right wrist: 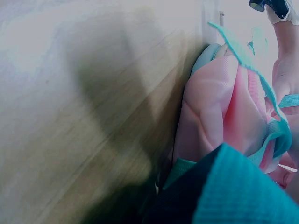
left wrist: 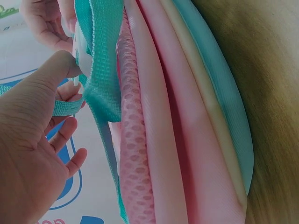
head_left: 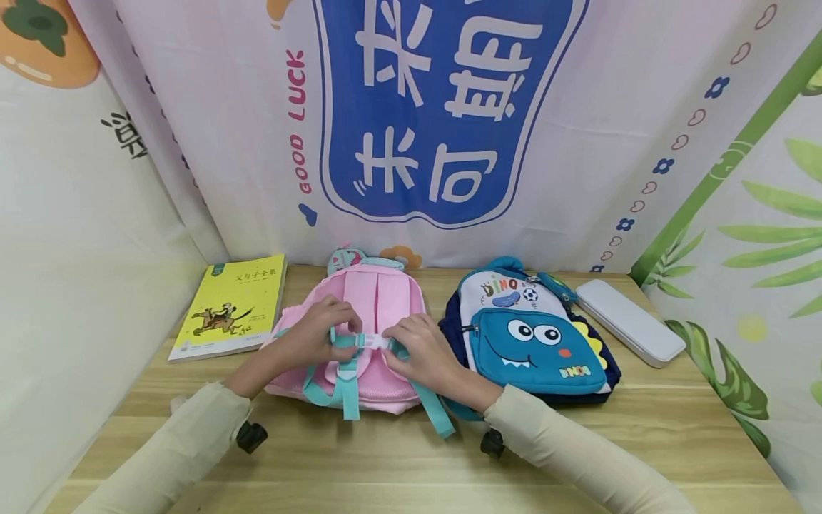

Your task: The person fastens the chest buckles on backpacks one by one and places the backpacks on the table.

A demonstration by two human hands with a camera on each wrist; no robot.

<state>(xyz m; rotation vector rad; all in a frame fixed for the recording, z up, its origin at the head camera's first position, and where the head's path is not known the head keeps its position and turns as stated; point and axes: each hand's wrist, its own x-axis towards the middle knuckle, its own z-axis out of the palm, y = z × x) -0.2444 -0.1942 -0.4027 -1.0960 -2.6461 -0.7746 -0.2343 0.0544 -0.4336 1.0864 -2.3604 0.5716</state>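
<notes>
A pink backpack point(head_left: 385, 307) with teal straps lies on the table, its strap side facing up. Over its middle, a white plastic buckle point(head_left: 372, 341) joins two teal strap ends. My left hand point(head_left: 324, 332) pinches the buckle's left end and its teal webbing point(left wrist: 67, 107) between thumb and fingers. From the other side, my right hand point(head_left: 427, 353) pinches the buckle's right end, thumb below and fingers above. Loose teal strap tails point(head_left: 349, 400) hang over the bag's near edge. In the right wrist view, a teal strap point(right wrist: 247, 186) fills the foreground.
To the left lies a yellow book point(head_left: 231, 303). A blue dinosaur backpack point(head_left: 533, 343) sits close on the right, with a white oblong case point(head_left: 629, 321) beyond it. Behind the wooden table point(head_left: 385, 471) hangs a printed curtain point(head_left: 244, 128).
</notes>
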